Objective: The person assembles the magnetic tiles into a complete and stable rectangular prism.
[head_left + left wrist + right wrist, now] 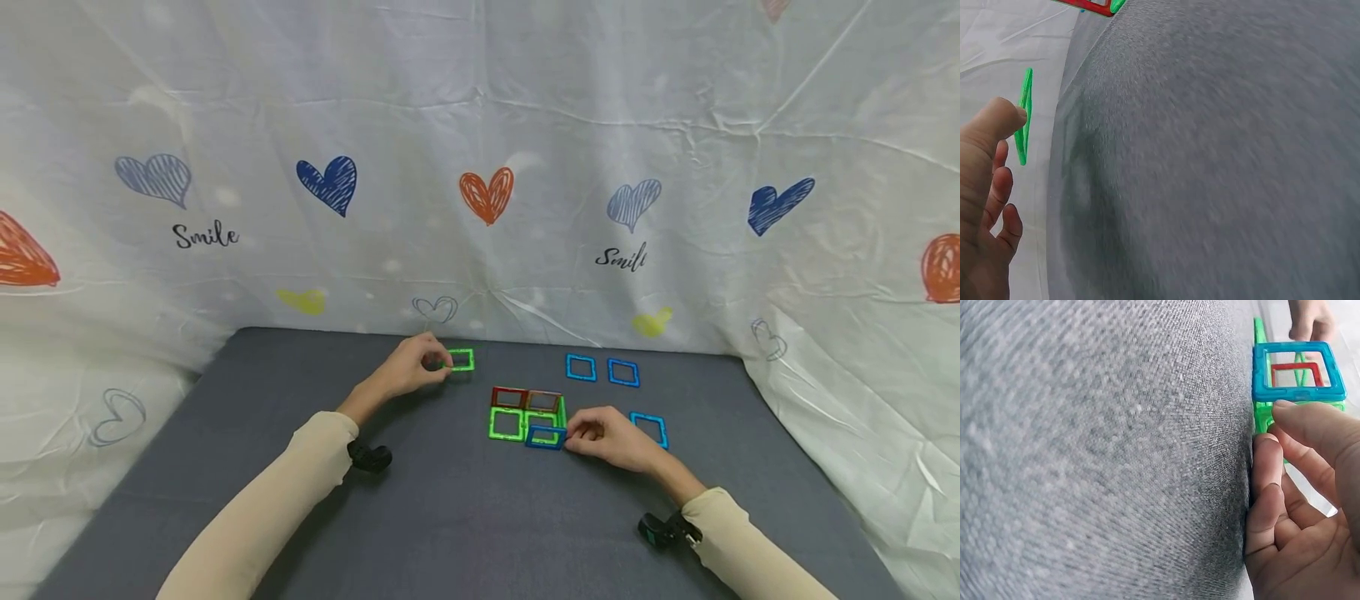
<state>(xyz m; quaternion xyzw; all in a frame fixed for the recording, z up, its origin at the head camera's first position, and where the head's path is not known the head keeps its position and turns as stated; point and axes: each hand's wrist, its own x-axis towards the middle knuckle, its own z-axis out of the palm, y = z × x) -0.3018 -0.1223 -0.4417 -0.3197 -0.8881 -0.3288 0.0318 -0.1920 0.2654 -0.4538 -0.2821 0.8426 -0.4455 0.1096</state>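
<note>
My left hand (411, 365) pinches a green square magnetic tile (472, 360) between thumb and fingers, above the far part of the table. In the left wrist view this tile (1024, 147) shows nearly edge-on. Right of the middle, two green tiles (492, 423) lie side by side, with two red tiles (510, 389) standing along their back and a green one (562, 410) at the right side. My right hand (615, 440) pinches a blue square tile (1300, 395) by its right edge, at the front of the right green tile.
Two loose blue tiles (581, 380) (624, 383) lie at the back right of the grey table (465, 517). Another blue tile (662, 429) is just behind my right hand. A white curtain (405, 225) with printed hearts hangs behind the table's far edge.
</note>
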